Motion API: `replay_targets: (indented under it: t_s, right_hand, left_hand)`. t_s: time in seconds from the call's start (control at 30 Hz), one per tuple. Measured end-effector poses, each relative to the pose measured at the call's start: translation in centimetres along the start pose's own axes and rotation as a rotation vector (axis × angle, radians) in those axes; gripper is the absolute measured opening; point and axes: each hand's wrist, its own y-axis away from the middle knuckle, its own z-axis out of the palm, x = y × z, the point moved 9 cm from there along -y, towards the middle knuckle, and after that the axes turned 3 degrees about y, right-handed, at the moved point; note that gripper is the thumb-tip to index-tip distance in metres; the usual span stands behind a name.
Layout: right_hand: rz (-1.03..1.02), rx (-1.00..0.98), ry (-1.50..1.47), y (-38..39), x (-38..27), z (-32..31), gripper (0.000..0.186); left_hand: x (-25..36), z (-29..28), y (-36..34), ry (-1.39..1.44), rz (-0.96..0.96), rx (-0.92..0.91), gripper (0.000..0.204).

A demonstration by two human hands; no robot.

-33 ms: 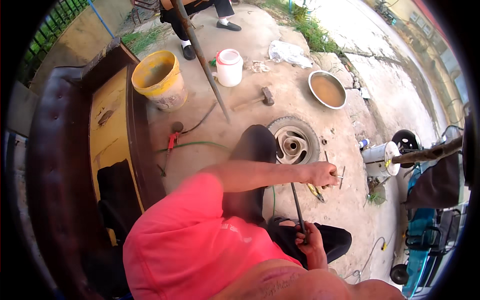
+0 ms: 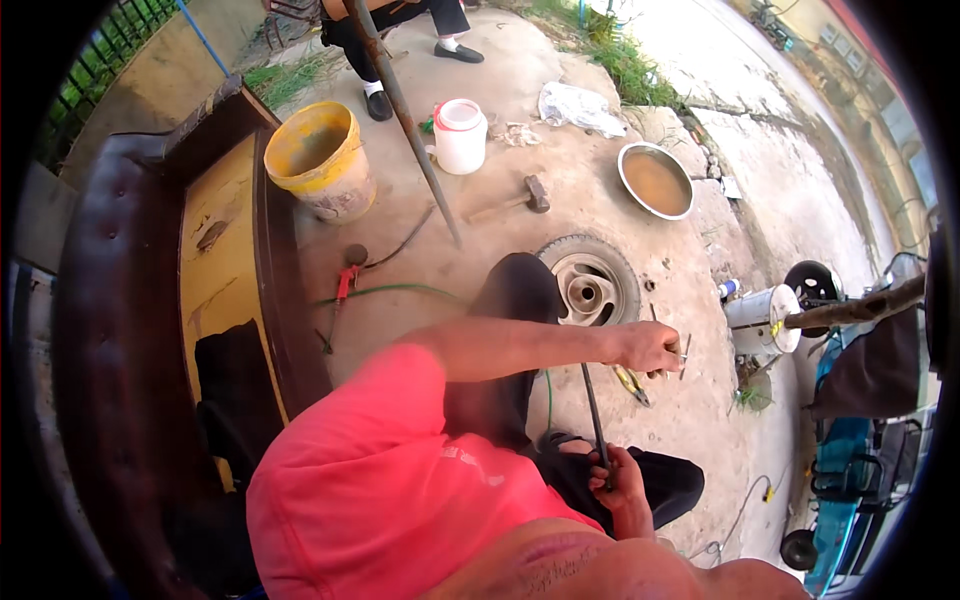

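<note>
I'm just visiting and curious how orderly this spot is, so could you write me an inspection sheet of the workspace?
Surface: bare concrete floor, stained in places.
Work things: wheel lying flat; pliers on the floor near it.
Clutter: yellow-rimmed bucket, white bucket, hammer, metal bowl of brownish liquid, crumpled white plastic.
Left hand: fingers curled by a thin metal rod; grip unclear.
Right hand: gripping a dark bar.
Cables: thin cable at lower right; green hose beyond the knee.
Surroundings: brown sofa at left; another person's legs at top.
</note>
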Motion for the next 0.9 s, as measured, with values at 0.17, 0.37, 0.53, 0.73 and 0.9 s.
replay_targets:
  t_s: [0.17, 0.37, 0.53, 0.73, 0.9]
  right_hand:
    - [0.013, -0.04, -0.063, -1.1, 0.6, 2.4, 0.021]
    - [0.052, -0.166, -0.308, -2.6, 0.4, 3.9, 0.036]
    - [0.07, -0.238, -0.447, -4.1, -0.5, 5.4, 0.04]
    - [0.115, -0.401, -0.621, -4.2, -2.7, 8.6, 0.033]
    - [-0.025, -0.332, -0.497, -4.0, -4.8, 10.2, 0.033]
  left_hand:
    - [-0.9, -1.5, -0.5, 0.251, -0.13, -0.014, 0.03]
    - [0.5, 0.3, -1.6, 0.031, 0.075, -0.01, 0.035]
    - [1.0, 0.4, -1.1, -0.347, 0.245, 0.021, 0.035]
    - [0.3, -0.4, -1.9, -0.389, 0.225, 0.046, 0.037]
    - [0.2, -1.6, -3.0, -0.417, 0.229, 0.109, 0.039]
